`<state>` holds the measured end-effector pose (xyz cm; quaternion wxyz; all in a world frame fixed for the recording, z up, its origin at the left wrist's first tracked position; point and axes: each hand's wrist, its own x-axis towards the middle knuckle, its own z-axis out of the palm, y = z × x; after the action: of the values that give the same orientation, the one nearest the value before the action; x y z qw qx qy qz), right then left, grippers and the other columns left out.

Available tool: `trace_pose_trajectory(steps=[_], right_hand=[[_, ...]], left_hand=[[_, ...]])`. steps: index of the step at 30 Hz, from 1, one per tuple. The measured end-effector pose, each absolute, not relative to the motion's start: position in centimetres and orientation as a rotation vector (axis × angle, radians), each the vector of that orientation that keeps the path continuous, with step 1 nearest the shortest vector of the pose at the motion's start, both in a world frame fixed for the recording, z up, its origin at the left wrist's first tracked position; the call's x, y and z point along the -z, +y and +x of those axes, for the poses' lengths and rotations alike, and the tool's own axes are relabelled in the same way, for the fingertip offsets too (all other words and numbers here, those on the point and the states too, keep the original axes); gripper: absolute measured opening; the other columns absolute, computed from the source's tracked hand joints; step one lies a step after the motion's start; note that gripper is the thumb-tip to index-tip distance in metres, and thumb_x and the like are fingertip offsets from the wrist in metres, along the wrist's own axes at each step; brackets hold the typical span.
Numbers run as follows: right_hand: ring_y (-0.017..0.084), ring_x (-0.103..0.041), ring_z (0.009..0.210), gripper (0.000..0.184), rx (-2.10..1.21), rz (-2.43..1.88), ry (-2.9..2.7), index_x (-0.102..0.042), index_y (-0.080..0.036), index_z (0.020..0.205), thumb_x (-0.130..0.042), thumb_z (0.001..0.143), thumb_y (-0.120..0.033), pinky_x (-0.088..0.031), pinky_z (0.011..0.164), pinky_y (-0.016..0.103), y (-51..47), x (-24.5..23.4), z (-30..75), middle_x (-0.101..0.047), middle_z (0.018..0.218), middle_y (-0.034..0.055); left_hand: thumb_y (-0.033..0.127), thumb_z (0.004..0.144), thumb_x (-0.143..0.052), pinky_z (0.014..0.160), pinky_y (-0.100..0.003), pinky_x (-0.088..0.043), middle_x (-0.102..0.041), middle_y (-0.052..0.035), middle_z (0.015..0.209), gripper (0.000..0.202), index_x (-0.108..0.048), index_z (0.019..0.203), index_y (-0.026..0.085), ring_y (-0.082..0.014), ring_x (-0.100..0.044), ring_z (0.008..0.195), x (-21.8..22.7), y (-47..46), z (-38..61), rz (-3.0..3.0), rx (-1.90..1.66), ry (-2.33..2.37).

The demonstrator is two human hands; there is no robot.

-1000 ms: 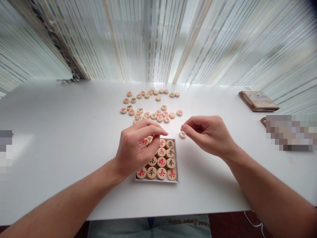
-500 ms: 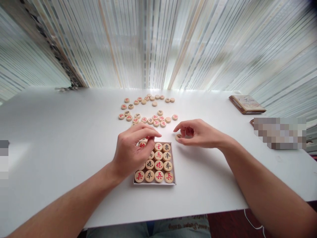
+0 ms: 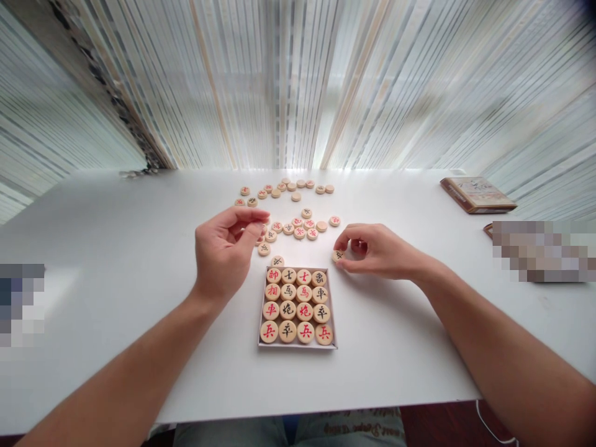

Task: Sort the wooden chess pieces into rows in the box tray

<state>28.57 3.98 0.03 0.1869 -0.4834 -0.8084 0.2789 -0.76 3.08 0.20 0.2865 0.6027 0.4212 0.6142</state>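
My left hand [image 3: 228,251] hovers over the near left of the loose Chinese chess pieces [image 3: 299,233], thumb and index finger curved with a small gap between them. No piece is plainly held there, though the hand hides some behind it. On the right, my right hand [image 3: 375,249] rests on the table with thumb and index finger around a single black-marked Chinese chess piece [image 3: 338,255], which lies face up. Between and below the hands is a shallow open box [image 3: 298,347] filled with rows of round wooden pieces marked in red and black.
One piece [image 3: 277,261] lies against the far edge of the box, and another [image 3: 264,249] is just beyond. More pieces, some blank side up, lie farther back on the white table [image 3: 139,298]. A flat box [image 3: 478,195] sits at the far right, before a striped curtain [image 3: 298,81].
My left hand has moved from above the box to the left and away, uncovering the box's pieces. My right fingers have closed around the black-marked piece. The view has shifted slightly.
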Motion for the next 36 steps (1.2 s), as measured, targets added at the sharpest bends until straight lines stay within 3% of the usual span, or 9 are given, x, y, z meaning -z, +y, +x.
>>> trace_pose_trajectory(steps=[13, 19, 24, 29, 36], right_hand=[[0.013, -0.057, 0.064, 0.016, -0.778, -1.154, -2.03, -0.072, -0.017, 0.092, -0.079, 0.085, -0.03, -0.049, 0.058, 0.027, 3.3, 1.5, 26.9, -0.069, 0.077, 0.0018], [0.012, -0.059, 0.057, 0.022, -0.763, -0.935, -1.868, -0.074, -0.018, 0.095, -0.089, 0.085, -0.03, -0.052, 0.052, 0.027, 1.0, 0.9, 24.9, -0.07, 0.072, 0.0], [0.012, -0.065, 0.055, 0.021, -0.745, -0.809, -1.831, -0.076, -0.018, 0.094, -0.093, 0.083, -0.025, -0.059, 0.051, 0.024, -0.8, 0.3, 23.5, -0.076, 0.072, 0.0], [0.012, -0.071, 0.06, 0.021, -0.79, -0.79, -1.795, -0.078, -0.017, 0.096, -0.093, 0.083, -0.021, -0.064, 0.056, 0.023, -1.1, 0.5, 23.3, -0.079, 0.077, 0.0017], [0.015, -0.077, 0.068, 0.018, -1.042, -0.739, -1.665, -0.083, -0.016, 0.106, -0.086, 0.088, -0.014, -0.067, 0.062, 0.024, -1.2, 0.5, 23.0, -0.084, 0.085, 0.0054]], left_hand=[[0.014, 0.088, -0.072, 0.063, -0.025, -0.065, -0.083, -0.0065, 0.086, 0.012, -0.083, 0.093, 0.017, -0.0172, -0.078, 0.074, 0.0, 2.5, -0.2, 1.679, -1.471, 1.117], [0.019, 0.09, -0.077, 0.061, -0.025, -0.066, -0.084, -0.0046, 0.079, 0.01, -0.086, 0.092, 0.02, -0.0181, -0.08, 0.072, -0.1, 0.6, 1.0, 1.75, -1.205, 1.014], [0.021, 0.095, -0.076, 0.069, -0.028, -0.069, -0.087, -0.0061, 0.084, 0.013, -0.089, 0.096, 0.022, -0.0208, -0.083, 0.079, -0.6, -0.4, 1.6, 1.639, -1.028, 0.859], [0.019, 0.094, -0.076, 0.052, -0.021, -0.06, -0.083, -0.0047, 0.072, 0.014, -0.09, 0.092, 0.021, -0.0127, -0.071, 0.055, -1.0, -0.5, 1.6, 1.506, -0.969, 0.832], [0.02, 0.095, -0.077, 0.058, -0.013, -0.057, -0.076, -0.0005, 0.066, 0.013, -0.09, 0.095, 0.019, -0.007, -0.065, 0.057, -1.4, -0.7, 1.5, 1.388, -0.919, 0.862]])
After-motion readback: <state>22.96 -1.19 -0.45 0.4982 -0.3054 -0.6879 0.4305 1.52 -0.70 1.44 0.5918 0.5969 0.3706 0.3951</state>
